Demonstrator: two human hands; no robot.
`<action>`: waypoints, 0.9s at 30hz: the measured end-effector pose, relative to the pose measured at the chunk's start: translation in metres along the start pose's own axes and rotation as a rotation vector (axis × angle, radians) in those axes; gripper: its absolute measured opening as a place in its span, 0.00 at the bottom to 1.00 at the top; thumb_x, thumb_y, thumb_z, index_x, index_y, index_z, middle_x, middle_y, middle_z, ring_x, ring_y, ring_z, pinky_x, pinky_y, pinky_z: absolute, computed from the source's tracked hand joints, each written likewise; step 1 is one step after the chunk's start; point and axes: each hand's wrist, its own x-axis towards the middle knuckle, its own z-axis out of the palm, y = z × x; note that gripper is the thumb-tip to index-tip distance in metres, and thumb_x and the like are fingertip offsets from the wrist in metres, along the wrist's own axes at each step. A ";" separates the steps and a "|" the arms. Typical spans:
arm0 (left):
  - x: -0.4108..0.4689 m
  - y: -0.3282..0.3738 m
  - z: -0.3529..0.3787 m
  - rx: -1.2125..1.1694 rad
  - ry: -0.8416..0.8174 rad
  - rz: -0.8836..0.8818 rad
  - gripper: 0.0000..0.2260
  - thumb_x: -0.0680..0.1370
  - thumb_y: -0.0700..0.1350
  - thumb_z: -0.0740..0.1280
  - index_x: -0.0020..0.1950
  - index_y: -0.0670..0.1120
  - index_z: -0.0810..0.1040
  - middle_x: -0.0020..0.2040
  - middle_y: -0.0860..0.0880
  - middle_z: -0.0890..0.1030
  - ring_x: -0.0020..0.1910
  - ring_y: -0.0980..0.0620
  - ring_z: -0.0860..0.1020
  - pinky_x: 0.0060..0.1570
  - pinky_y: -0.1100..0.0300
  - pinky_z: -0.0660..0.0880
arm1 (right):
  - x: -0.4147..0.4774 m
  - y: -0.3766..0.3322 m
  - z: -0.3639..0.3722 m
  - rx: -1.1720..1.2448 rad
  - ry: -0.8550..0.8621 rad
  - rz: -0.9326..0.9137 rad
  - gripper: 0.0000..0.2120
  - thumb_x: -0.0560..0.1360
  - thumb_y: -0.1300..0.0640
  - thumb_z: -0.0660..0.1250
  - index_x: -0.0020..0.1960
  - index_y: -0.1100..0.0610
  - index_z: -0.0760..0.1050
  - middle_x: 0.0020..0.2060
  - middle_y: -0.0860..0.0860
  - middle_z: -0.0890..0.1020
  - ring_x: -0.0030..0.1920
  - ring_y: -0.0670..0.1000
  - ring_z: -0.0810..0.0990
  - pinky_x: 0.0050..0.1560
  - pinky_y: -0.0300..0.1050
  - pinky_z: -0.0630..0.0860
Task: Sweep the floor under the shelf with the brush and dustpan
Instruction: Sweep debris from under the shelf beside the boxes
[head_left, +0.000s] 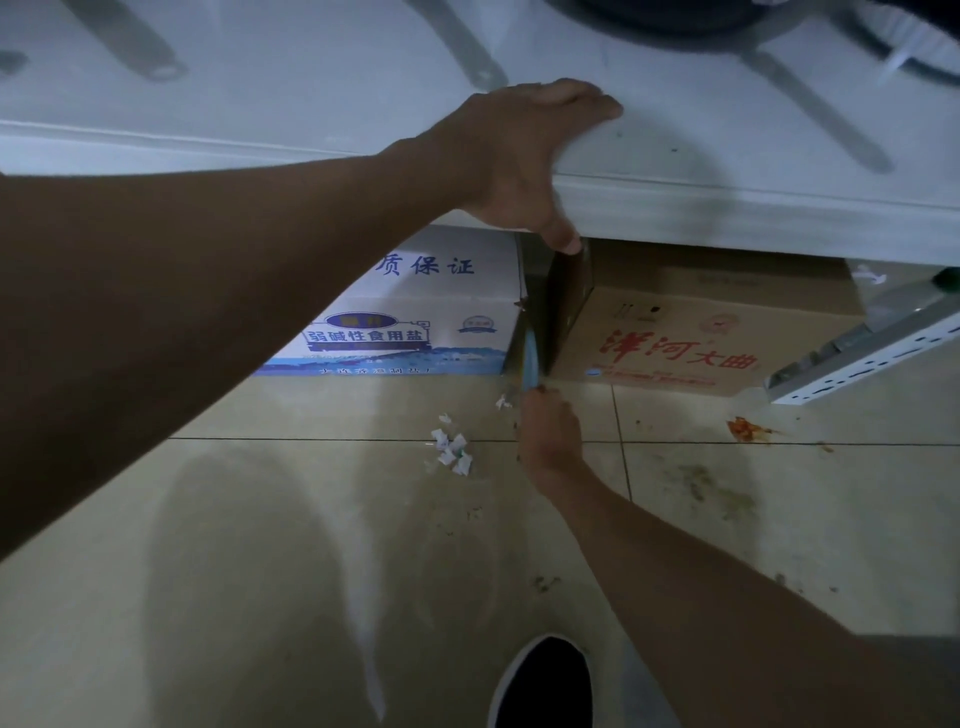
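Note:
My right hand (550, 431) grips a light blue brush handle (531, 364) low over the floor. The handle runs into the narrow gap between two cardboard boxes under the white shelf (727, 208), and the brush head is hidden there. A dark flat panel (569, 296) stands in that gap; I cannot tell what it is. My left hand (524, 150) rests on the shelf's front edge, fingers flat on top and thumb pointing down over the edge. White paper scraps (452, 449) lie on the beige tiles just left of my right hand. No dustpan is recognisable.
A white and blue box (415, 322) sits left of the gap and a brown box with red characters (691, 338) right of it. A white perforated metal rail (857, 358) lies at the right. A red smear (745, 428) and dirt specks mark the tiles. My shoe (545, 680) is at the bottom.

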 end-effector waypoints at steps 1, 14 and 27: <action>0.000 0.000 0.000 0.004 0.001 0.001 0.52 0.64 0.68 0.73 0.80 0.55 0.50 0.79 0.55 0.54 0.77 0.48 0.56 0.72 0.48 0.56 | -0.006 0.001 0.001 -0.002 -0.002 -0.003 0.13 0.81 0.63 0.57 0.63 0.63 0.71 0.56 0.60 0.77 0.56 0.58 0.79 0.55 0.49 0.75; -0.002 0.003 0.000 -0.006 0.002 -0.015 0.51 0.64 0.66 0.74 0.80 0.56 0.51 0.80 0.54 0.54 0.77 0.47 0.56 0.73 0.46 0.56 | -0.003 0.000 -0.026 0.084 0.080 0.019 0.11 0.80 0.61 0.59 0.59 0.64 0.73 0.55 0.60 0.78 0.55 0.58 0.78 0.49 0.46 0.73; 0.002 -0.003 0.004 -0.016 0.015 -0.001 0.51 0.65 0.66 0.74 0.80 0.55 0.51 0.80 0.54 0.53 0.78 0.50 0.54 0.73 0.51 0.55 | 0.064 -0.020 -0.017 0.265 0.132 0.116 0.08 0.79 0.62 0.62 0.56 0.65 0.75 0.53 0.62 0.79 0.53 0.58 0.80 0.51 0.48 0.78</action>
